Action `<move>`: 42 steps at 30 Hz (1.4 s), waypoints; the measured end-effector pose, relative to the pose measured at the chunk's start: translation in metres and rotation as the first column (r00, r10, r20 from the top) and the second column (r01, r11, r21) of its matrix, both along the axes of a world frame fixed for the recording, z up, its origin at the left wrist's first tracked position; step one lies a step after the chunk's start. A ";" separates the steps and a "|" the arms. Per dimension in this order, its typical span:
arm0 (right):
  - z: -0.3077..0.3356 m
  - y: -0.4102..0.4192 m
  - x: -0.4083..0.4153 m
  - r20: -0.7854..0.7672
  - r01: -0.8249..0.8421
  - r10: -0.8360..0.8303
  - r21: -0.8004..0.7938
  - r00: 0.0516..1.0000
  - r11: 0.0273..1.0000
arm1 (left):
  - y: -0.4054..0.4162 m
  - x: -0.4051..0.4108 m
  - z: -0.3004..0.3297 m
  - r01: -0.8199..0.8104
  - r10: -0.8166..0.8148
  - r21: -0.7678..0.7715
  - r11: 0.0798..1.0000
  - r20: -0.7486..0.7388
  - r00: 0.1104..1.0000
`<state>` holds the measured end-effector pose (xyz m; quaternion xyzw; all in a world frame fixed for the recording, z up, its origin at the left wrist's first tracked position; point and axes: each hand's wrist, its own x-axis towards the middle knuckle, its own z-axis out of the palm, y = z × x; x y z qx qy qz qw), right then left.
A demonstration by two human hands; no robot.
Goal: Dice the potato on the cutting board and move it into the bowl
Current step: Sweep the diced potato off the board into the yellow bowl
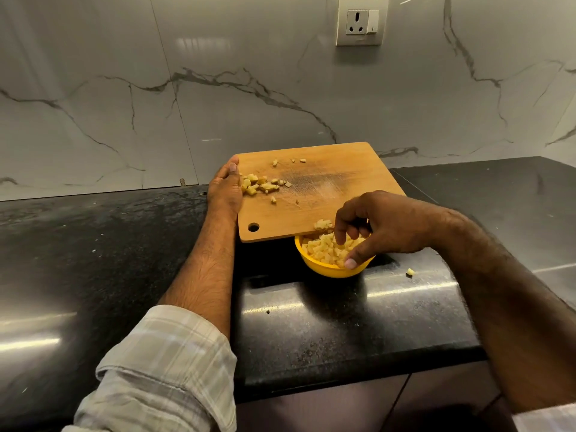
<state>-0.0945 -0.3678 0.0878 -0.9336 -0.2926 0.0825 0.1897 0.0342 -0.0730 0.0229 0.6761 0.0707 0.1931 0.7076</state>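
We are at the transfer step: our left hand [225, 190] grips the tilted cutting board [324, 188] over the yellow bowl [330, 268] near the table's front edge; our right hand [378, 227], fingers loosely curled and holding nothing, sweeps diced potato [260, 185] in. Next, push the remaining pieces down.

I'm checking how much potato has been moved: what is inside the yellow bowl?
The yellow bowl holds a heap of potato dice. The right hand and the cutting board edge cover its far side; its bottom is hidden.

Black countertop [124, 260], marbled wall [156, 88] — socket [361, 21]
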 end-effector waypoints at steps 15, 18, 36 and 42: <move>-0.019 0.013 0.016 0.202 0.056 -0.075 0.098 0.977 0.994 | -0.002 -0.001 0.002 0.002 -0.002 0.013 1.000 -0.022 1.000; -0.025 0.016 0.034 0.343 0.111 -0.184 0.223 0.921 0.968 | -0.001 -0.001 0.002 0.001 -0.001 0.004 1.000 -0.016 1.000; -0.007 0.058 0.117 0.188 0.252 -0.233 -0.083 0.954 0.964 | -0.013 -0.018 0.013 0.028 -0.027 -0.032 0.999 0.030 0.999; 0.001 0.096 0.133 0.129 0.142 -0.147 0.046 0.981 0.989 | -0.011 -0.018 0.013 0.014 -0.013 -0.085 0.996 0.019 1.000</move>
